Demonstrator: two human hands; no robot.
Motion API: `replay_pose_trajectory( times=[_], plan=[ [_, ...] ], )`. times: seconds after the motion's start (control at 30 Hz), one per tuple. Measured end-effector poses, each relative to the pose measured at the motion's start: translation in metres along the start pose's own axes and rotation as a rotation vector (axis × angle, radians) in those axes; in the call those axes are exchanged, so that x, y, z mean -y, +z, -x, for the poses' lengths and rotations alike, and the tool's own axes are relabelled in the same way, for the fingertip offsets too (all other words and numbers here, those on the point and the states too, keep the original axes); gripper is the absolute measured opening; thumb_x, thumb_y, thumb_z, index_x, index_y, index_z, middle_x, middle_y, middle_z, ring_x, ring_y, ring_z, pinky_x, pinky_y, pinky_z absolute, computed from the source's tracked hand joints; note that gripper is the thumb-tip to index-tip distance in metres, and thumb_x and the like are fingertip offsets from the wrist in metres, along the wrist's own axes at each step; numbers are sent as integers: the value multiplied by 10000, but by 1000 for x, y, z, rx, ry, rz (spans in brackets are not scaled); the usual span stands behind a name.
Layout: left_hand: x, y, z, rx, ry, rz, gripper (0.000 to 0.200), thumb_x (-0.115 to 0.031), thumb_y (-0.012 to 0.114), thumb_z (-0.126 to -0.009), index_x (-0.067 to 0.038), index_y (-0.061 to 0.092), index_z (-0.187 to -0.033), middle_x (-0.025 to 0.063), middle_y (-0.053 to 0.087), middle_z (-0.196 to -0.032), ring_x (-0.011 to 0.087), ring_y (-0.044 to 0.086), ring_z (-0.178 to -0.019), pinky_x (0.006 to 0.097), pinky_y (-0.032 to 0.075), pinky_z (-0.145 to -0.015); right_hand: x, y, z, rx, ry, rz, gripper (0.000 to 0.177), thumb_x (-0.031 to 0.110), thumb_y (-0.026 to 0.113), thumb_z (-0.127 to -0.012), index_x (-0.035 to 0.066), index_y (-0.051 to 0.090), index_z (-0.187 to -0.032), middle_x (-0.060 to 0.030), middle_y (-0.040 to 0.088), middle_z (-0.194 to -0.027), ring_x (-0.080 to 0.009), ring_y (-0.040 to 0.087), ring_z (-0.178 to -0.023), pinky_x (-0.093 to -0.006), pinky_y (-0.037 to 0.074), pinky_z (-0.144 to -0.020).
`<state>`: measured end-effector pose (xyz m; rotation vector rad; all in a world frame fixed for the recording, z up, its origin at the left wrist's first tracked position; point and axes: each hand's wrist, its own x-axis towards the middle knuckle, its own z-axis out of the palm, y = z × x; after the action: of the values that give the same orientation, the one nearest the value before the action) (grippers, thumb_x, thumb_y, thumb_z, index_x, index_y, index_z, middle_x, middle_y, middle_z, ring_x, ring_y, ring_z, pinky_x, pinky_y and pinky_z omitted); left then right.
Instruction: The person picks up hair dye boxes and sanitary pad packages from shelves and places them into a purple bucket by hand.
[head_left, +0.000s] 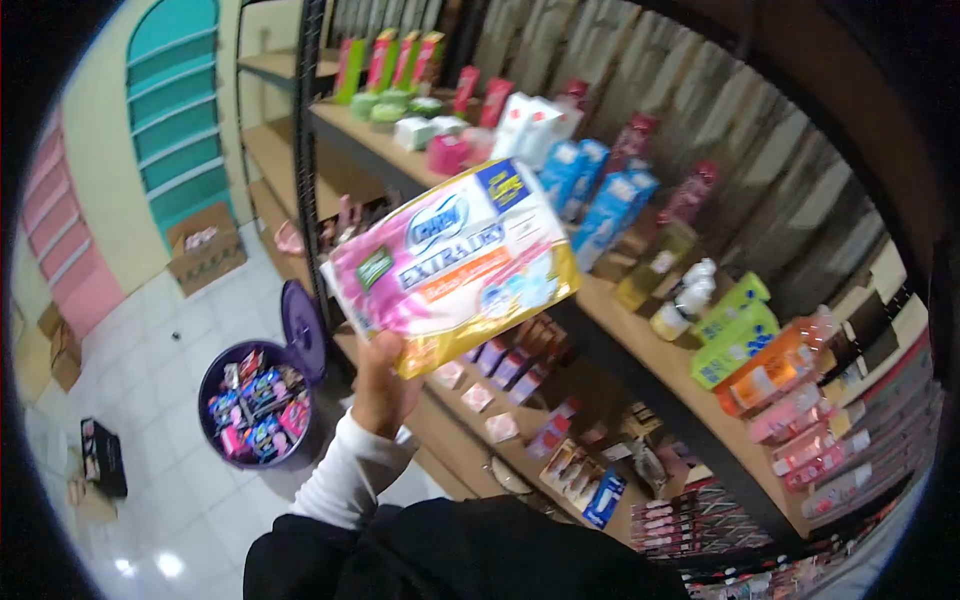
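Observation:
My left hand comes up from the lower left in a white sleeve. It grips the lower left corner of a pink, white and yellow package marked "Extra Dry". The thumb lies over the near face, and the fingers behind are mostly hidden. The package is tilted, its printed face toward me, in front of the shelf. My right hand is not visible.
The shelf carries blue packs, an orange pouch and green packs. Boxes and small items lie on lower levels. A purple bin full of colourful packets stands on the tiled floor, its lid upright. A cardboard box sits behind.

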<state>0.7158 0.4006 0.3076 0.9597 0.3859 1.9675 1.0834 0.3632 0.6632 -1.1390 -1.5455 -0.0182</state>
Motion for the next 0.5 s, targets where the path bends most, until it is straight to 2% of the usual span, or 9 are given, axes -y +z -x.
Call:
replay_pose_trajectory(
  times=[0.07, 0.23, 0.3, 0.4, 0.5],
  plan=[
    [-8, -16, 9, -20, -41, -7, 878, -585, 590, -753, 10, 339, -1348, 143, 409, -1371, 278, 384, -1278, 432, 266, -1081, -40, 41, 47, 81, 49, -33, 330, 253, 578, -804, 14, 637, -1022, -117, 643, -968, -239, 599, -850, -352, 469, -778],
    [-29, -64, 33, -50, 115, 91, 763, -596, 532, -785, -101, 374, -1344, 103, 445, -1343, 285, 422, -1244, 466, 332, -1033, -114, 143, 156, 281, 146, -90, 320, 247, 575, -819, 16, 627, -1035, -119, 640, -975, -236, 598, -870, -345, 464, -791],
    [-45, -80, 41, -125, 127, 248, 778, -654, 484, -792, -113, 366, -1338, 112, 463, -1317, 317, 472, -1190, 494, 438, -927, -121, 178, 179, 349, 147, -114, 317, 244, 574, -825, 17, 623, -1040, -120, 639, -978, -235, 598, -878, -343, 462, -796],
    [-64, -136, 53, 195, 71, 567, 829, -639, 528, -789, -75, 333, -1364, 119, 416, -1363, 283, 422, -1243, 463, 341, -1035, -100, 233, 185, 434, 51, -144, 311, 240, 572, -834, 18, 617, -1048, -121, 638, -982, -234, 597, -890, -339, 459, -803],
    [-88, -174, 77, 30, 69, 589, 882, -692, 509, -757, -88, 324, -1372, 118, 392, -1380, 306, 402, -1253, 490, 356, -1011, -55, 285, 172, 470, -109, -173, 306, 236, 570, -843, 19, 611, -1055, -123, 636, -986, -232, 596, -903, -335, 456, -811]
  ],
)
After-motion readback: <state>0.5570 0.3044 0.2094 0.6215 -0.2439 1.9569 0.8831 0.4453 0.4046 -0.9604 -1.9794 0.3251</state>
